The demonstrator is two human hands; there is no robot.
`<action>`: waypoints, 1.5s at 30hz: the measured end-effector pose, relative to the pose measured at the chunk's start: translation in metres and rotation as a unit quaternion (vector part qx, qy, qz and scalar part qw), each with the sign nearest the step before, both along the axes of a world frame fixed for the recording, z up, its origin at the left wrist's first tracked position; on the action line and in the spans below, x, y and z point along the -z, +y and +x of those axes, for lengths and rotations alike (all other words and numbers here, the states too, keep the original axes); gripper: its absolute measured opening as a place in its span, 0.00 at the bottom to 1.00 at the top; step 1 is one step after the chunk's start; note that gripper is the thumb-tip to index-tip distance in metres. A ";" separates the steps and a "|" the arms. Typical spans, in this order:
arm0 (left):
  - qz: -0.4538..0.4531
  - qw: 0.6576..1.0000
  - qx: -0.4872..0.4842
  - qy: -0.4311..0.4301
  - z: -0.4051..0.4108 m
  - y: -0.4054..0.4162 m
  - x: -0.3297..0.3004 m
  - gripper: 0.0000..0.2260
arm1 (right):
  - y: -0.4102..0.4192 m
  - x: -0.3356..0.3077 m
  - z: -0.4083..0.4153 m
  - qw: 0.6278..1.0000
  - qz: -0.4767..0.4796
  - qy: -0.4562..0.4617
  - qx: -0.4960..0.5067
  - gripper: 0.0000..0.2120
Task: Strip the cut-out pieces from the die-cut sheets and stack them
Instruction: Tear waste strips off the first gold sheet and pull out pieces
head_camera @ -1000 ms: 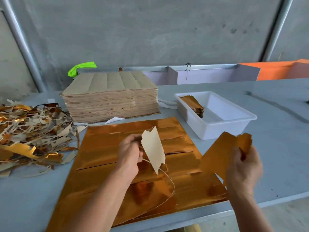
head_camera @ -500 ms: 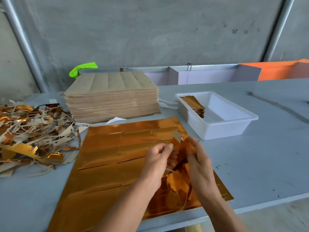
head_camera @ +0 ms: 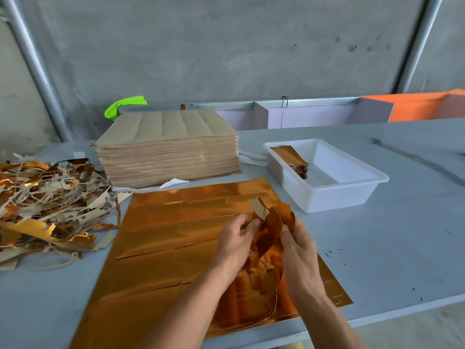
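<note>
While both hands meet over the sheet, I'm squaring up loose foil cut-outs

My left hand (head_camera: 235, 239) and right hand (head_camera: 298, 248) each curl their fingers round the small bundle of copper-foil card cut-outs (head_camera: 273, 224), held just above the large copper-foil die-cut sheet (head_camera: 176, 238) lying flat on the grey worktop (head_camera: 402, 248); I judge they are gripped edge-on to line them up before stacking. A white plastic tray (head_camera: 352, 190) sits near on the right, with a stack of finished foil pieces (head_camera: 293, 161) in its far-left end. Stripped foil offcuts (head_camera: 47, 205) are heaped at the left, and a tall stack of brown card sheets (head_camera: 168, 149) waits behind
</note>
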State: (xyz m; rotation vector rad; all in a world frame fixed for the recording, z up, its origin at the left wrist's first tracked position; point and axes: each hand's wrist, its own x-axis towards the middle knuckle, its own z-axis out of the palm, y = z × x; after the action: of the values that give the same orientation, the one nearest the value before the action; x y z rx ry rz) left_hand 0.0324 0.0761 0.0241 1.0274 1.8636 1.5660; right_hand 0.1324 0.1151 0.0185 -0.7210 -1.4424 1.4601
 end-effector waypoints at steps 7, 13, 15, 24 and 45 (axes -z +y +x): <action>0.019 0.989 -0.059 -0.138 0.009 0.009 -0.001 0.11 | -0.008 0.011 0.000 0.995 0.073 -0.027 -0.067 0.17; 0.048 0.950 -0.077 -0.300 0.003 0.006 -0.013 0.11 | -0.008 0.010 -0.004 0.981 0.153 -0.093 -0.070 0.27; 0.053 0.958 -0.109 -0.261 0.002 0.004 -0.012 0.14 | -0.008 0.011 -0.006 0.976 0.175 -0.110 -0.061 0.26; 0.038 0.978 -0.046 -0.198 0.000 0.001 -0.009 0.09 | -0.002 0.016 -0.004 0.974 0.199 -0.103 -0.029 0.15; -0.056 0.954 -0.106 0.274 -0.047 0.001 -0.011 0.12 | 0.043 -0.009 0.043 0.959 -0.183 -0.078 0.204 0.09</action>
State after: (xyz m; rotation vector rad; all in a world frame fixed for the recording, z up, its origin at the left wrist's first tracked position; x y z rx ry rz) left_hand -0.0141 0.0772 0.0346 1.3459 2.4744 1.3526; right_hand 0.1749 0.1584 0.0279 -1.3054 -1.0562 1.3736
